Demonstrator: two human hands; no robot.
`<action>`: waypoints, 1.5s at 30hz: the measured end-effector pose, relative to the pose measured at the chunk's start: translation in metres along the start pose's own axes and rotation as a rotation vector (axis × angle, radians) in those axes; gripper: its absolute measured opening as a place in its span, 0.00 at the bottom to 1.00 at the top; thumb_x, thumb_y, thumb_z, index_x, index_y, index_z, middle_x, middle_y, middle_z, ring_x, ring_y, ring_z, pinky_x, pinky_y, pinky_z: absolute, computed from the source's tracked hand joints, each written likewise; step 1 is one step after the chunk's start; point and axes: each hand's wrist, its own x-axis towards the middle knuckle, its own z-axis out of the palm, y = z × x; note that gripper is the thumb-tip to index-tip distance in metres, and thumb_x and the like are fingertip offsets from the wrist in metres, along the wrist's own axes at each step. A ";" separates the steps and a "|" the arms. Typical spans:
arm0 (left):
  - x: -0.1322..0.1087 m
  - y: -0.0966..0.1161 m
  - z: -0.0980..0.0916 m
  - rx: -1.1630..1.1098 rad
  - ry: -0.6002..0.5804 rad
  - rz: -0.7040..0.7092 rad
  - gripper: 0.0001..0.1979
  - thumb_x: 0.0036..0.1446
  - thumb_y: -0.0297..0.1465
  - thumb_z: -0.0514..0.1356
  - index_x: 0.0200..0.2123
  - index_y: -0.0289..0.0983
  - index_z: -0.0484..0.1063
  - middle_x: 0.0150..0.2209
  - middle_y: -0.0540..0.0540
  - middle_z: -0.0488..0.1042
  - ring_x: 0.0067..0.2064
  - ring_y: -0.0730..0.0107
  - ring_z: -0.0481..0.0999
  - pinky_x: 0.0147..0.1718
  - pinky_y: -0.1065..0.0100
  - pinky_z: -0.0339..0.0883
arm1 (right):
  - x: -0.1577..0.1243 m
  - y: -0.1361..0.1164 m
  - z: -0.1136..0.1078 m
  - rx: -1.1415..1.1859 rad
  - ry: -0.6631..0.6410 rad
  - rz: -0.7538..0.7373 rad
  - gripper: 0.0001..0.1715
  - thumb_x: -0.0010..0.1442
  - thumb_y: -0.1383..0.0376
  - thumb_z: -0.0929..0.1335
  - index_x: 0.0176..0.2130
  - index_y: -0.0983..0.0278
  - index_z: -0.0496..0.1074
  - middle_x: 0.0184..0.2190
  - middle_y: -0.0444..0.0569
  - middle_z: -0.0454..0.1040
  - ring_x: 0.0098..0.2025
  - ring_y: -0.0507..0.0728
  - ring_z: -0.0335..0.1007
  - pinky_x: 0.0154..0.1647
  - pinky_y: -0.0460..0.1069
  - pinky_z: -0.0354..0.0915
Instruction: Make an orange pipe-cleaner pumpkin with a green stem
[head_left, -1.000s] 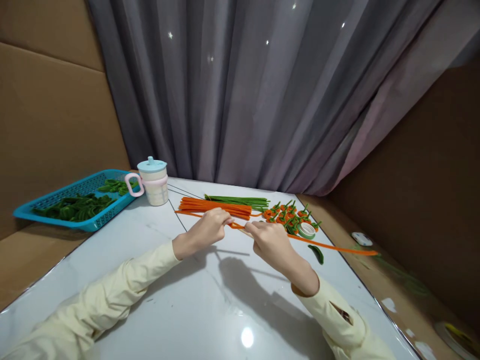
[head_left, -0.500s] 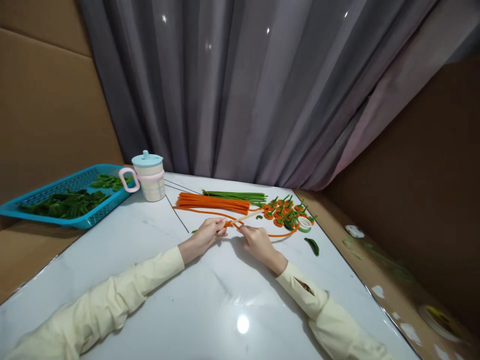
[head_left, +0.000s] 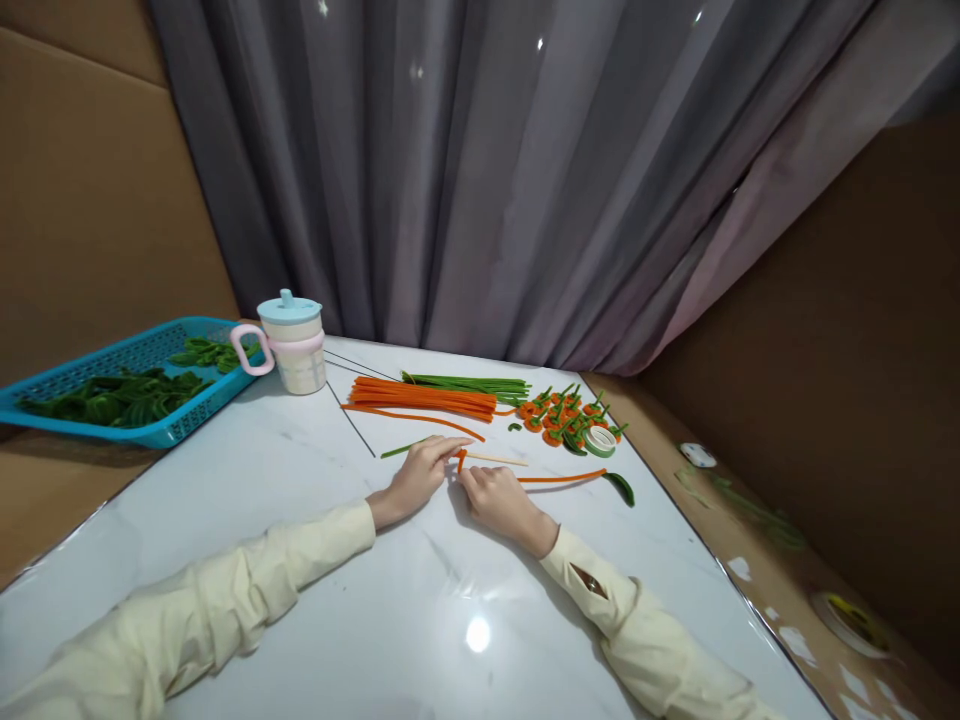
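Observation:
My left hand (head_left: 422, 474) is closed around a thin pale stick (head_left: 496, 459), its fingers fairly straight. Orange pipe cleaner (head_left: 460, 459) is wrapped about the stick at my fingertips. Close beside it, my right hand (head_left: 499, 503) pinches the same orange strand, whose tail (head_left: 562, 479) runs out to the right along the table. The tail's end meets a dark green leaf-shaped piece (head_left: 620, 489). A short green pipe cleaner (head_left: 401, 449) shows behind my left hand; whether the hand touches it I cannot tell.
Behind my hands lie a bundle of orange pipe cleaners (head_left: 420, 397), green ones (head_left: 472, 383), and a single orange one (head_left: 409, 414). Several small orange pieces with green stems (head_left: 553, 436) cluster near a tape roll (head_left: 600, 441). A lidded cup (head_left: 300, 350) and blue basket (head_left: 176, 432) stand left.
My right hand has come down and closer to my left. The orange tail, curved up by the tape roll before, now lies straighter and lower. The stick has tilted from upward to nearly level.

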 end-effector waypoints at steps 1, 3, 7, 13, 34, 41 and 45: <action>0.000 -0.002 -0.001 0.050 -0.014 0.036 0.20 0.51 0.17 0.49 0.41 0.38 0.75 0.32 0.46 0.73 0.38 0.65 0.70 0.42 0.63 0.66 | 0.000 0.000 0.001 -0.014 0.015 -0.011 0.12 0.55 0.76 0.60 0.38 0.71 0.69 0.29 0.55 0.74 0.30 0.57 0.72 0.25 0.48 0.56; 0.000 -0.006 -0.004 0.141 -0.044 0.101 0.24 0.47 0.14 0.48 0.41 0.37 0.75 0.30 0.46 0.70 0.36 0.65 0.68 0.40 0.64 0.66 | -0.001 0.001 0.003 -0.040 0.051 -0.032 0.11 0.56 0.75 0.60 0.37 0.71 0.70 0.29 0.55 0.74 0.29 0.57 0.71 0.25 0.48 0.56; 0.000 -0.009 -0.007 0.270 -0.102 0.214 0.22 0.44 0.13 0.48 0.36 0.36 0.73 0.30 0.46 0.67 0.36 0.63 0.66 0.38 0.64 0.66 | -0.004 0.004 0.006 -0.075 0.136 -0.077 0.10 0.58 0.75 0.60 0.35 0.70 0.70 0.28 0.54 0.73 0.28 0.57 0.70 0.25 0.49 0.55; 0.000 -0.011 -0.006 0.331 -0.084 0.307 0.19 0.48 0.13 0.47 0.36 0.36 0.71 0.30 0.45 0.67 0.35 0.63 0.66 0.36 0.64 0.66 | -0.008 0.017 0.009 -0.115 0.282 -0.076 0.11 0.59 0.74 0.59 0.36 0.69 0.69 0.24 0.51 0.70 0.26 0.56 0.66 0.25 0.49 0.53; -0.002 0.001 -0.001 0.058 0.094 0.177 0.12 0.62 0.27 0.50 0.39 0.36 0.74 0.35 0.44 0.78 0.34 0.70 0.75 0.36 0.70 0.70 | -0.007 0.002 0.013 -0.030 0.292 0.046 0.14 0.53 0.76 0.60 0.40 0.68 0.66 0.26 0.49 0.72 0.25 0.54 0.68 0.21 0.47 0.51; -0.003 -0.001 0.002 0.095 0.118 0.221 0.11 0.61 0.27 0.49 0.33 0.36 0.71 0.31 0.44 0.75 0.34 0.68 0.73 0.36 0.69 0.68 | -0.006 0.001 0.012 0.012 0.264 -0.017 0.11 0.53 0.75 0.61 0.38 0.68 0.66 0.27 0.49 0.72 0.26 0.54 0.69 0.22 0.47 0.53; -0.002 -0.001 0.002 0.118 0.141 0.203 0.10 0.61 0.26 0.49 0.33 0.36 0.70 0.32 0.45 0.74 0.34 0.68 0.73 0.36 0.69 0.67 | -0.006 0.001 0.014 0.039 0.316 0.021 0.10 0.55 0.75 0.61 0.38 0.68 0.66 0.25 0.48 0.71 0.24 0.53 0.67 0.22 0.46 0.52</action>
